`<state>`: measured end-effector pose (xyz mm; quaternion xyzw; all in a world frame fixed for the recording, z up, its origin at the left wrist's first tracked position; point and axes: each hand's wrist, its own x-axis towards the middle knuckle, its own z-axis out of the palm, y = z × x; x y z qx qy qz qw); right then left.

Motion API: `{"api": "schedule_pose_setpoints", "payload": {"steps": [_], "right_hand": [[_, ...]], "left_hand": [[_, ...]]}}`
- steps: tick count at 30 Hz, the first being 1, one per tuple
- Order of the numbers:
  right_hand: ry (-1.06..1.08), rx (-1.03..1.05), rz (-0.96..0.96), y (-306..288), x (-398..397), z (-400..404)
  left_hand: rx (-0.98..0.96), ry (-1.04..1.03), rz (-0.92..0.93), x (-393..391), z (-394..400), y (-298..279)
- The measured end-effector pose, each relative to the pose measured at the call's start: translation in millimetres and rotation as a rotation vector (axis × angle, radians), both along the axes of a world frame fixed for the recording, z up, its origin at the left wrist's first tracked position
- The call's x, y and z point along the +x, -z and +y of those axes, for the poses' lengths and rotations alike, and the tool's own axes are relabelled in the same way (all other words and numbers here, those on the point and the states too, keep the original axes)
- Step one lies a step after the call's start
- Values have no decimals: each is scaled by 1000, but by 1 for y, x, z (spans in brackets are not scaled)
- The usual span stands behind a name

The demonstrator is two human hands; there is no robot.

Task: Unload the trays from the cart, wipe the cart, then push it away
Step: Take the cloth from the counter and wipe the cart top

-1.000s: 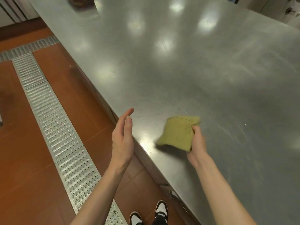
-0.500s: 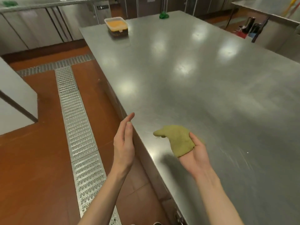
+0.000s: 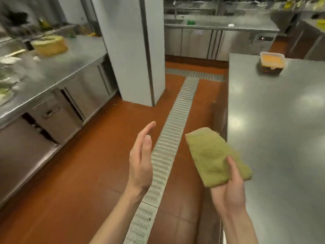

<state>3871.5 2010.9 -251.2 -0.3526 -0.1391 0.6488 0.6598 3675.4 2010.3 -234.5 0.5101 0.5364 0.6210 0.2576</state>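
Observation:
My right hand (image 3: 230,189) holds a folded olive-green cloth (image 3: 212,155) in the air, at the left edge of the steel table (image 3: 281,129). The thumb presses on top of the cloth and the fingers lie under it. My left hand (image 3: 141,159) is held up over the red floor, palm turned toward the cloth, fingers straight and apart, with nothing in it. No cart and no trays are in view.
A metal drain grate (image 3: 168,143) runs along the red floor between my hands. A white pillar (image 3: 133,50) stands ahead. Steel counters (image 3: 52,71) with blurred food items line the left. A plastic container (image 3: 271,62) sits on the table's far end.
The cloth has been lifted off the table and carried left past its edge. The view has swung left from the tabletop to the aisle and pillar. My left hand stays open.

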Motion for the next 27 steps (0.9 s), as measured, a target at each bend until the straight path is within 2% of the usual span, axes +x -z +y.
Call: {"api": "schedule_pose_setpoints", "payload": {"steps": [9,16,22,27], "right_hand": [[-499,104,-163,-39,-153,-20],[-803,129,-195,-58,-281,-87],[-1029,59,-84,-77,-374,-183],[-1235,110,-6,-76,-434,-262]], "left_hand": [[90,-460,-59,-139,-106,-22],[111,-714,-30,-236,-223,-26],[144,-899,-48,-300,-346,-26],[156,-1045,-27,-331,-445,-29]]}}
